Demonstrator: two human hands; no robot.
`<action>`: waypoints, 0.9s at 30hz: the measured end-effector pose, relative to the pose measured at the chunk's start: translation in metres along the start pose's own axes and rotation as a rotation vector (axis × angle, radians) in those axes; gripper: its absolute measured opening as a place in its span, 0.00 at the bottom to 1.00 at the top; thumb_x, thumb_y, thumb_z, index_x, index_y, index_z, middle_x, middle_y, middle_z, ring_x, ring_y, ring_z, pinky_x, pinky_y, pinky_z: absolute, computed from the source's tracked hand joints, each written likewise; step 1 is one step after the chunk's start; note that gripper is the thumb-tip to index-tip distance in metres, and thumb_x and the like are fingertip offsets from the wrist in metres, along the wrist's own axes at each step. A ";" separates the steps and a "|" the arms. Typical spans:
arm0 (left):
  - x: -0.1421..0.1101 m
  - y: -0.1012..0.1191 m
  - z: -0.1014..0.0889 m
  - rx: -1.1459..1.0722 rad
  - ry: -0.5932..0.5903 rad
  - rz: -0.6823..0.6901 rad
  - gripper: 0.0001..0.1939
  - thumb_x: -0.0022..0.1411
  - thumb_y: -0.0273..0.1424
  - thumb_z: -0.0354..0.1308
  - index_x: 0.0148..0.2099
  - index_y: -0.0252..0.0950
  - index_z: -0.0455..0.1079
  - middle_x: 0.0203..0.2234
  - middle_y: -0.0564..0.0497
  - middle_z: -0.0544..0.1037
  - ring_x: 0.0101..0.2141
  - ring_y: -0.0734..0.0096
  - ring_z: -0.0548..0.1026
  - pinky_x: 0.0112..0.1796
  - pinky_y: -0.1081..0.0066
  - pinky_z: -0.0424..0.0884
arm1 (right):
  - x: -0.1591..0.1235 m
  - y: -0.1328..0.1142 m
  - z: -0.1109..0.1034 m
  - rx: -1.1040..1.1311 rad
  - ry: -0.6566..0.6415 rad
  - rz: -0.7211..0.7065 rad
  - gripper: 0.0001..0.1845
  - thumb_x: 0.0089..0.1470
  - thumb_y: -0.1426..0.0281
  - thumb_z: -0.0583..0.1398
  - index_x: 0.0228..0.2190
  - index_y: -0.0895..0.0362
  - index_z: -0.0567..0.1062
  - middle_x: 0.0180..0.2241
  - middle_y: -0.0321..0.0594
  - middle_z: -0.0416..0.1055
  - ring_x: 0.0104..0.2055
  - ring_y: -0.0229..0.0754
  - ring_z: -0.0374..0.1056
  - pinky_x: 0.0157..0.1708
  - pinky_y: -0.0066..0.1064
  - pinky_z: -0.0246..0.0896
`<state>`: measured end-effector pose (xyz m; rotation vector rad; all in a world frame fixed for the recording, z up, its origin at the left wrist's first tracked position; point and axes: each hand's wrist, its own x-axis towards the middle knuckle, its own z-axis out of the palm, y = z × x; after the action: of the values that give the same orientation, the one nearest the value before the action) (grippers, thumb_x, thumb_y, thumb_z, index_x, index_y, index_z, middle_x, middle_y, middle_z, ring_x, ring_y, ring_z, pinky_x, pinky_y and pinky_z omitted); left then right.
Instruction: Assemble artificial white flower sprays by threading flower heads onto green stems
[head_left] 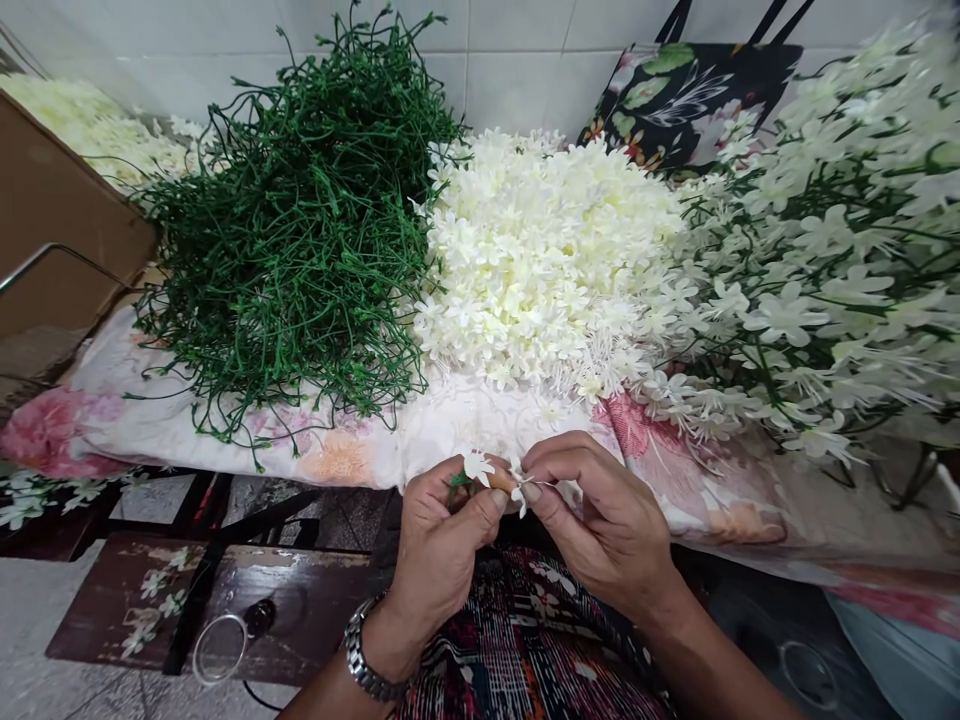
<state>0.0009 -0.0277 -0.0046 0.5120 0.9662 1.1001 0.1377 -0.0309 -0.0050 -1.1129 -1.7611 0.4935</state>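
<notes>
Close in front of my body, my left hand [450,530] is closed in a pinch on a green artificial stem that carries a white flower [478,466]. Its fingers hide most of the stem. My right hand [600,510] meets it from the other side, thumb and forefinger pinched on a small white blossom [519,480] with thin threads. Both hands are over the near edge of the table cloth [465,420]. Beyond them lie a tangled heap of green plastic stems [300,220] on the left and a pile of loose white blossoms [547,250] in the middle.
Finished-looking white flower sprays [810,290] crowd the right side. A black floral bag [690,100] leans on the tiled wall [517,85]. At left stands a cardboard box [60,220]. Below is a dark wooden bench [300,600] with a clear round ring-like item [220,648].
</notes>
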 end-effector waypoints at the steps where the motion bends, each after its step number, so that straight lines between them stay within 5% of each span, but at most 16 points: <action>1: 0.000 0.000 0.001 -0.006 0.016 0.001 0.09 0.40 0.28 0.69 0.24 0.32 0.72 0.18 0.55 0.72 0.16 0.85 0.58 0.16 0.82 0.53 | 0.000 0.000 0.001 0.012 -0.010 0.007 0.06 0.54 0.80 0.56 0.30 0.57 0.67 0.29 0.37 0.67 0.32 0.34 0.66 0.30 0.26 0.63; 10: 0.005 -0.006 0.002 0.066 0.097 0.145 0.08 0.42 0.22 0.66 0.25 0.34 0.68 0.21 0.57 0.75 0.23 0.80 0.69 0.27 0.81 0.67 | -0.001 0.000 -0.001 0.101 -0.092 0.094 0.03 0.55 0.74 0.57 0.34 0.56 0.69 0.31 0.37 0.67 0.33 0.34 0.66 0.31 0.25 0.65; 14: 0.004 -0.010 -0.004 0.228 0.112 0.218 0.06 0.47 0.23 0.63 0.28 0.34 0.69 0.22 0.57 0.75 0.24 0.79 0.69 0.28 0.80 0.68 | -0.001 0.000 -0.005 0.095 -0.184 0.176 0.23 0.51 0.65 0.62 0.48 0.56 0.65 0.40 0.42 0.69 0.38 0.37 0.68 0.35 0.28 0.67; 19: 0.003 -0.011 -0.008 0.349 0.068 0.256 0.09 0.48 0.24 0.63 0.24 0.34 0.64 0.18 0.59 0.68 0.21 0.80 0.63 0.24 0.80 0.63 | -0.001 0.000 -0.004 0.089 -0.164 0.133 0.06 0.55 0.72 0.58 0.37 0.56 0.71 0.32 0.36 0.71 0.32 0.32 0.68 0.30 0.22 0.64; 23: 0.001 -0.013 -0.013 0.336 0.008 0.241 0.12 0.51 0.26 0.62 0.22 0.34 0.62 0.15 0.60 0.61 0.19 0.82 0.58 0.21 0.81 0.58 | -0.001 0.000 -0.004 0.089 -0.134 0.141 0.03 0.55 0.75 0.58 0.33 0.57 0.72 0.28 0.34 0.71 0.27 0.30 0.66 0.26 0.21 0.61; 27: 0.000 -0.014 -0.020 0.287 -0.094 0.262 0.05 0.57 0.30 0.60 0.30 0.35 0.71 0.23 0.56 0.71 0.27 0.76 0.69 0.32 0.76 0.67 | -0.001 0.000 -0.005 0.093 -0.098 0.170 0.03 0.54 0.75 0.59 0.29 0.58 0.71 0.25 0.33 0.68 0.25 0.30 0.64 0.25 0.21 0.60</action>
<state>-0.0090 -0.0353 -0.0249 0.9373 0.9985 1.1638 0.1424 -0.0325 -0.0033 -1.1952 -1.7163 0.7370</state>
